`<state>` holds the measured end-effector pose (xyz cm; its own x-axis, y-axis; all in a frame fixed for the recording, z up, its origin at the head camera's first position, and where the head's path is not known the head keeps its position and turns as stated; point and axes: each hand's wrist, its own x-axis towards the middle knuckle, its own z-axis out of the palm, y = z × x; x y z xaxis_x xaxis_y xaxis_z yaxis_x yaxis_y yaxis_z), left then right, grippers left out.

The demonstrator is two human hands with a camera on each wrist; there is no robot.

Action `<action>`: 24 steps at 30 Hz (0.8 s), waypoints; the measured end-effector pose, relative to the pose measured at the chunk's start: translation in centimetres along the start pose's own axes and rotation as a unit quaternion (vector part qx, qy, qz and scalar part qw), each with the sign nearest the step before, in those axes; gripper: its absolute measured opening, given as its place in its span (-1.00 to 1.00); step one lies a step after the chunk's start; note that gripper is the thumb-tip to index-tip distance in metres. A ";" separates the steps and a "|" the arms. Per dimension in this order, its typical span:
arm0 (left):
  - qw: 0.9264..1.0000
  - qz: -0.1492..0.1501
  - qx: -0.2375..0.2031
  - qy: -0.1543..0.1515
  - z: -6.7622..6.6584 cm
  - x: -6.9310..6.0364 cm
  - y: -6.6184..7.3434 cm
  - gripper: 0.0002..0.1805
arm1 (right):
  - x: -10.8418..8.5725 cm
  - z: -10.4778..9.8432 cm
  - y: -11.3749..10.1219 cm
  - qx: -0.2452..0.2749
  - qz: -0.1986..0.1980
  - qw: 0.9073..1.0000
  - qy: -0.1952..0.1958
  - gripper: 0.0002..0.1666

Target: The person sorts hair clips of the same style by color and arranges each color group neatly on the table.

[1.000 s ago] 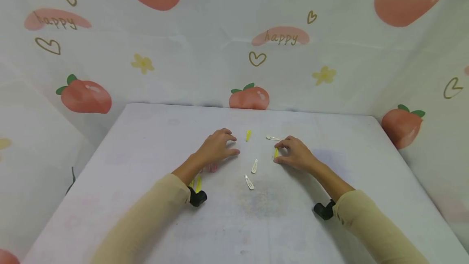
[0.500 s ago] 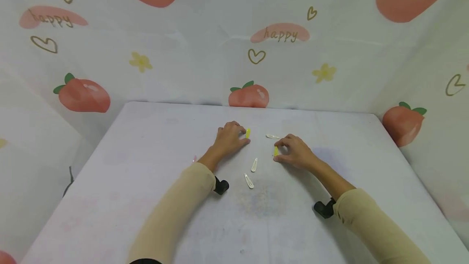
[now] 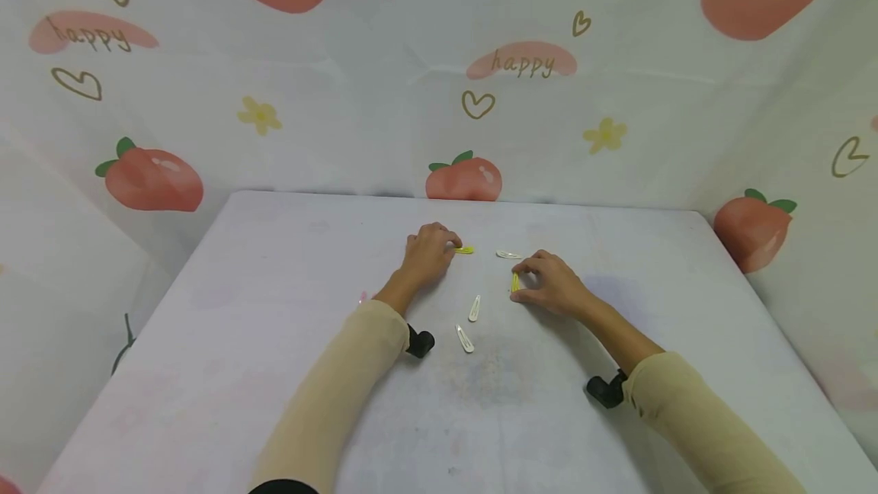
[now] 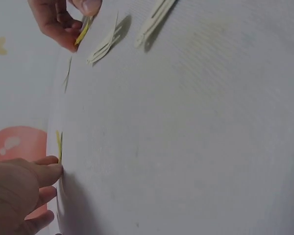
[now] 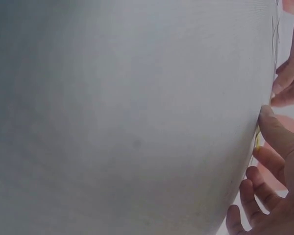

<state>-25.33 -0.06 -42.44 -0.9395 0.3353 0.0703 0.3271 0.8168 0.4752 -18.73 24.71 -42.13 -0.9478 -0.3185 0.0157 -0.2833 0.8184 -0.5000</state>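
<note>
In the head view my left hand (image 3: 428,251) pinches one end of a yellow snap hair clip (image 3: 465,250) that lies crosswise at the far middle of the table. The same clip (image 4: 59,141) sticks out past the fingertips in the left wrist view. To the right, my right hand (image 3: 552,284) holds a second yellow hair clip (image 3: 515,282) between thumb and finger, on the tabletop. Only a sliver of this clip (image 5: 257,140) shows in the right wrist view. Between the hands lie white hair clips: one (image 3: 508,255) at the back, two (image 3: 475,309) nearer the front.
A white-covered table (image 3: 549,433) spreads beneath, with a peach-print cloth (image 3: 370,97) behind it. The tip of a pink clip (image 3: 363,297) shows beside my left forearm, which hides what lies under it. A dark cord (image 3: 123,345) hangs off the left edge.
My left hand has moved right and away to the far yellow clip, gripped it and turned it from lengthwise to crosswise. The right hand has stayed in place on its clip.
</note>
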 end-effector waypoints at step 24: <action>0.998 0.010 0.035 -0.052 -0.5 0.3 -0.6 -0.36 | -0.1 0.0 -0.1 -0.001 -0.003 1.000 0.004 -0.47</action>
<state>-25.86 -0.74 -42.27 -0.9181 0.3961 -0.0139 0.3557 0.8388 0.4121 -18.65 24.69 -42.10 -0.9473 -0.3193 0.0246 -0.2886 0.8181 -0.4975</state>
